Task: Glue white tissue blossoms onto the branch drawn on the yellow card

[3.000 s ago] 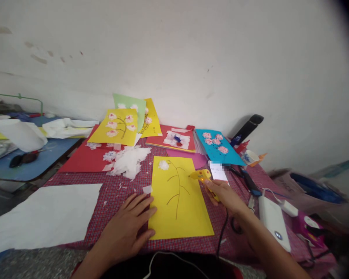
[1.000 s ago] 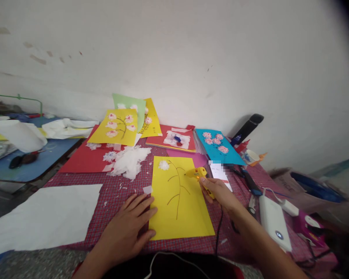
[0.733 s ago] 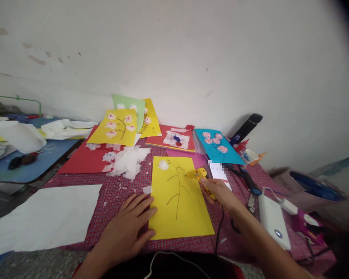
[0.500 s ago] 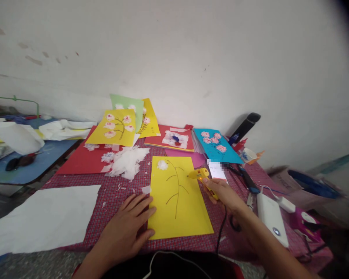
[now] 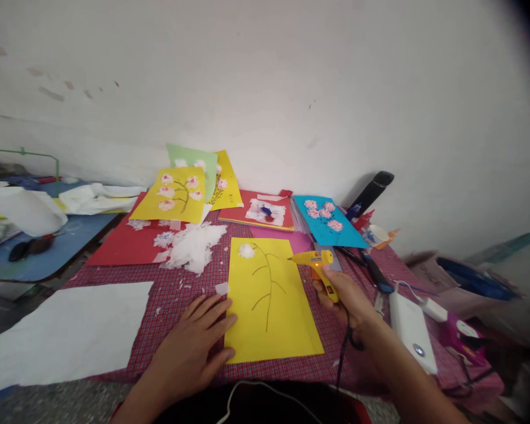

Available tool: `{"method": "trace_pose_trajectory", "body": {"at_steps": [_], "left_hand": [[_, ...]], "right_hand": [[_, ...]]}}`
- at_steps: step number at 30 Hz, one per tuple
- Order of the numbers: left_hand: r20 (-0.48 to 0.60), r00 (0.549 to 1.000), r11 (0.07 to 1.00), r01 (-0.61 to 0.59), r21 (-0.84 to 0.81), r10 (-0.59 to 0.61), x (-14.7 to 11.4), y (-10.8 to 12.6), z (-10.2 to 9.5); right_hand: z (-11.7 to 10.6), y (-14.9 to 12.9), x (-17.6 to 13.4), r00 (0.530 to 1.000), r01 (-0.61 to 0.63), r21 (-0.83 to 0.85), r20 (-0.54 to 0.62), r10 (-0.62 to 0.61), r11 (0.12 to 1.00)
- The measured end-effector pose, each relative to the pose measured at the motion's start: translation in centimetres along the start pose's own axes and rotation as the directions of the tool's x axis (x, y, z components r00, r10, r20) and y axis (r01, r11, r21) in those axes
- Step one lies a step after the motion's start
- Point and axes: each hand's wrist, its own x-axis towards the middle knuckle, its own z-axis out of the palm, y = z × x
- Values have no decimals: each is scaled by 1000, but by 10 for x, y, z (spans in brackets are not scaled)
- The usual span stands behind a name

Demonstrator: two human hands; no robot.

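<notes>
A checked tablecloth (image 5: pixel 181 300) spreads under the yellow sheet (image 5: pixel 278 330). Left of the sheet lies 1 large white paper (image 5: pixel 70 330); well apart to its right, 1 carton (image 5: pixel 428 274) holds something blue (image 5: pixel 472 280), too blurred to name. The sheet lies flat, its long axis running away from the person, the far end leaning slightly left; it bears 1 drawn stem (image 5: pixel 271 285) with 4 side branches (image 5: pixel 279 285). Beyond the sheet, to the left, is 1 yellow picture (image 5: pixel 176 203) with 5 pinkish flowers (image 5: pixel 165 192); beyond it, to the right, 1 blue picture (image 5: pixel 344 237) carries 5 more.

The left hand (image 5: pixel 198 333) is spread flat, grasping nothing, fingertips at the sheet's left edge. The right hand (image 5: pixel 347 294), right of the sheet, is clenched around the handle of 1 yellow glue gun (image 5: pixel 315 259). Its barrel is nearly level, the nozzle pointing left across the sheet's right edge; whether the tip touches paper, I cannot tell. Past the sheet's far right corner stands 1 cup (image 5: pixel 377 235), contents indiscernible. 1 white puff (image 5: pixel 246 251) sits near the sheet's far left corner, beside the stem's tip.
</notes>
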Motion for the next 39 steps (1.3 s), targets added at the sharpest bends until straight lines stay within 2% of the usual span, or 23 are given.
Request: {"method": "trace_pose_trajectory", "body": {"at_steps": [7, 13, 19, 25, 29, 39], "left_hand": [[31, 999, 1000, 16, 5, -16, 0, -1, 0], [18, 1000, 1000, 7, -5, -7, 1, 0, -1], [12, 1000, 1000, 6, -3, -6, 1, 1, -1], [36, 999, 1000, 12, 21, -13, 1, 0, -1], [36, 999, 999, 10, 32, -11, 0, 0, -1], [25, 1000, 1000, 4, 21, -5, 0, 0, -1]], "right_hand": [[-1, 2, 4, 999, 8, 76, 48, -11, 997], [-7, 8, 10, 998, -42, 160, 61, 33, 986], [-9, 13, 13, 1000, -8, 117, 31, 5, 993], [-10, 14, 11, 998, -5, 80, 61, 0, 997], [-8, 10, 9, 996, -28, 97, 90, 19, 995], [-6, 9, 8, 998, -5, 103, 69, -3, 995]]}}
